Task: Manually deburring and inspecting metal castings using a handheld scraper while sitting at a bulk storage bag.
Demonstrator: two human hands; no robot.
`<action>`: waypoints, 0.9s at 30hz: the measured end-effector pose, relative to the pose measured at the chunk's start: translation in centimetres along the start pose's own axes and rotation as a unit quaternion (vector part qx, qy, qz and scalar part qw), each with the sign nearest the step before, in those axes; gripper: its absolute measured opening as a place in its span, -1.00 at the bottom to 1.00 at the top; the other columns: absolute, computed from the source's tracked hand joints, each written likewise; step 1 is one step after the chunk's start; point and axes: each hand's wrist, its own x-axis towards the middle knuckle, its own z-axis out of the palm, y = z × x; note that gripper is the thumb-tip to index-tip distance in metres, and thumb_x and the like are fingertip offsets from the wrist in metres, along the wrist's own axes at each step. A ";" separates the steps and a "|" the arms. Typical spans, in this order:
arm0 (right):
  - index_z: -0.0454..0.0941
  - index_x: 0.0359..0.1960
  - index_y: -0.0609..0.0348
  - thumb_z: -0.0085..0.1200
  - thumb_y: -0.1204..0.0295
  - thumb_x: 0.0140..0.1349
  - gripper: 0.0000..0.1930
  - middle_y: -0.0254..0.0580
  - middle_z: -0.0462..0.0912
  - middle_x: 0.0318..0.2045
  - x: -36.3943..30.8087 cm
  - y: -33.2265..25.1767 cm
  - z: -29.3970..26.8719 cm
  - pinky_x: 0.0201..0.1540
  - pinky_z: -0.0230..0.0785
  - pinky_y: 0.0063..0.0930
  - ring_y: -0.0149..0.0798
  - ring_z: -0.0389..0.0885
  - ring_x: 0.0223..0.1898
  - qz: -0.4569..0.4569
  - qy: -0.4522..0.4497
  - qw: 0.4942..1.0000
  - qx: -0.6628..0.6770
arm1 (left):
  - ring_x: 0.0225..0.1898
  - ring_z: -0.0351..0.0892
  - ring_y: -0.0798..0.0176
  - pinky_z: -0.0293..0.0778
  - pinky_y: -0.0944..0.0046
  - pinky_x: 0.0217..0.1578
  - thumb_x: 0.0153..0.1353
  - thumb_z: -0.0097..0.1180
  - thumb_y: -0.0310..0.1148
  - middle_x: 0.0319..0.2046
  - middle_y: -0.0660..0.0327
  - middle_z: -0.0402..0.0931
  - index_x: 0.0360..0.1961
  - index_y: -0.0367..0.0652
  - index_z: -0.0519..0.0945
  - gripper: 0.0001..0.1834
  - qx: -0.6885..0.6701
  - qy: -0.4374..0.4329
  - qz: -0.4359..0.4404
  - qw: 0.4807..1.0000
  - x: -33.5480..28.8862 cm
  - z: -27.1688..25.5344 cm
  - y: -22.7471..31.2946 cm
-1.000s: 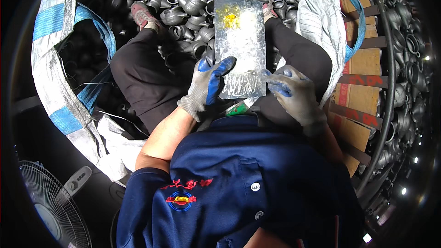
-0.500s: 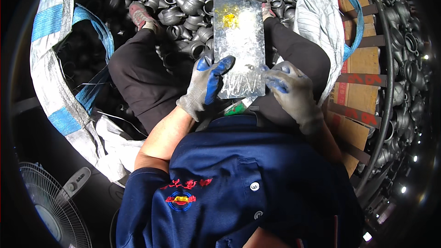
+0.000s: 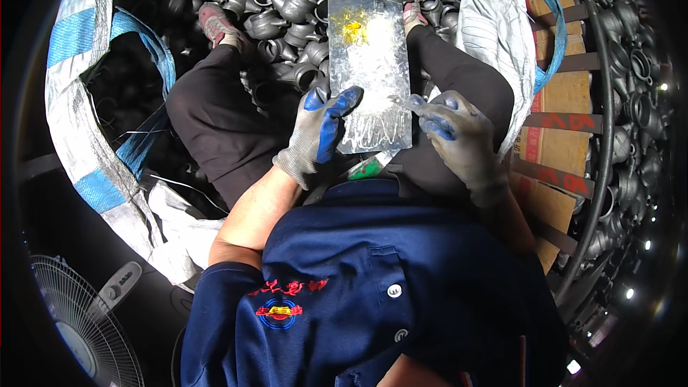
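A flat grey rectangular plate (image 3: 369, 57) lies over my lap, smeared with white and carrying a yellow patch near its far end. Scraped white streaks mark its near part. My left hand (image 3: 315, 125), in a grey glove with blue fingers, grips its left edge, thumb on top. At the right edge my right hand (image 3: 455, 129), gloved alike, is closed in a pinch. Its fingertips point at the white smear, and a small thin tip seems to stick out from them; its kind is too small to tell. A green-marked thing (image 3: 369, 168) lies just below the plate.
Dark metal pipe fittings (image 3: 294, 7) are heaped beyond the plate and around my feet. A white sack with blue straps (image 3: 75, 100) rises on the left, another white sack edge (image 3: 494, 29) on the right. Further right stands a barred crate (image 3: 605, 100). A fan (image 3: 82, 322) is at lower left.
My right hand's fingertips have moved slightly up and left over the plate, and the thin tip shows more. The plate has shifted slightly left; my left hand keeps its grip.
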 end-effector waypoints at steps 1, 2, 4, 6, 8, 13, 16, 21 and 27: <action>0.62 -0.25 0.06 0.27 0.58 -0.12 -0.69 -0.15 0.55 -0.38 -0.1 0.0 0.0 -0.28 0.44 -0.30 -0.07 0.58 -0.35 -0.003 -0.003 1.000 0.007 | -0.15 0.58 0.26 0.52 0.26 -0.12 0.22 0.04 -0.49 -0.10 0.12 0.53 0.09 -0.31 0.40 -0.61 0.014 -0.005 0.003 1.000 0.0 -0.1 0.0; 0.62 -0.25 0.06 0.27 0.58 -0.12 -0.69 -0.16 0.56 -0.39 -0.1 -0.1 0.0 -0.29 0.44 -0.31 -0.07 0.58 -0.36 -0.022 -0.021 0.999 0.016 | -0.15 0.58 0.25 0.52 0.25 -0.12 0.22 0.04 -0.49 -0.10 0.12 0.53 0.09 -0.31 0.40 -0.61 0.017 -0.018 0.010 1.000 0.0 -0.1 0.0; 0.63 -0.26 0.06 0.27 0.58 -0.11 -0.69 -0.15 0.55 -0.41 0.0 0.0 0.0 -0.29 0.44 -0.31 -0.07 0.58 -0.37 -0.005 -0.021 1.000 0.022 | -0.15 0.58 0.24 0.53 0.24 -0.12 0.22 0.05 -0.49 -0.10 0.11 0.53 0.09 -0.32 0.40 -0.60 0.052 -0.002 0.014 0.999 0.1 -0.2 0.0; 0.63 -0.26 0.07 0.27 0.58 -0.11 -0.70 -0.15 0.55 -0.42 0.0 0.0 0.1 -0.29 0.44 -0.31 -0.07 0.58 -0.37 -0.002 -0.038 0.999 0.025 | -0.15 0.58 0.23 0.53 0.24 -0.12 0.22 0.05 -0.49 -0.10 0.10 0.53 0.09 -0.32 0.39 -0.60 0.072 0.003 0.019 0.997 0.1 -0.2 0.0; 0.63 -0.28 0.08 0.28 0.57 -0.12 -0.71 -0.13 0.55 -0.42 0.1 0.1 0.1 -0.29 0.44 -0.31 -0.06 0.58 -0.37 0.017 0.023 1.000 0.008 | -0.14 0.59 0.23 0.54 0.24 -0.12 0.22 0.04 -0.50 -0.10 0.10 0.53 0.10 -0.32 0.39 -0.60 -0.006 -0.009 -0.003 1.000 0.1 -0.1 -0.1; 0.63 -0.29 0.09 0.29 0.58 -0.13 -0.72 -0.13 0.56 -0.40 0.0 0.0 -0.1 -0.29 0.44 -0.29 -0.05 0.58 -0.36 0.002 -0.023 0.999 0.029 | -0.14 0.59 0.23 0.54 0.23 -0.12 0.22 0.03 -0.51 -0.10 0.09 0.53 0.10 -0.31 0.39 -0.60 0.036 -0.005 0.002 0.999 0.1 -0.2 0.0; 0.63 -0.30 0.10 0.28 0.58 -0.13 -0.73 -0.13 0.56 -0.40 0.1 0.0 -0.1 -0.28 0.44 -0.28 -0.06 0.58 -0.35 0.003 -0.008 1.000 0.020 | -0.14 0.59 0.23 0.54 0.23 -0.12 0.23 0.03 -0.51 -0.10 0.09 0.53 0.10 -0.31 0.38 -0.61 0.025 0.000 -0.001 1.000 0.2 -0.2 -0.1; 0.62 -0.32 0.11 0.25 0.59 -0.10 -0.76 -0.15 0.56 -0.39 0.0 0.0 -0.1 -0.28 0.43 -0.28 -0.07 0.58 -0.35 -0.017 -0.027 0.999 0.032 | -0.13 0.58 0.24 0.54 0.23 -0.13 0.23 0.02 -0.51 -0.10 0.10 0.53 0.10 -0.32 0.39 -0.61 0.042 -0.012 0.002 0.999 0.0 0.1 0.3; 0.63 -0.26 -0.01 0.26 0.52 -0.10 -0.72 -0.21 0.57 -0.36 -0.2 0.3 0.0 -0.30 0.47 -0.32 -0.10 0.59 -0.34 -0.016 0.009 1.000 0.013 | -0.13 0.58 0.24 0.54 0.23 -0.12 0.23 0.03 -0.50 -0.10 0.10 0.53 0.10 -0.32 0.38 -0.61 -0.020 -0.005 -0.020 1.000 -0.4 0.6 0.4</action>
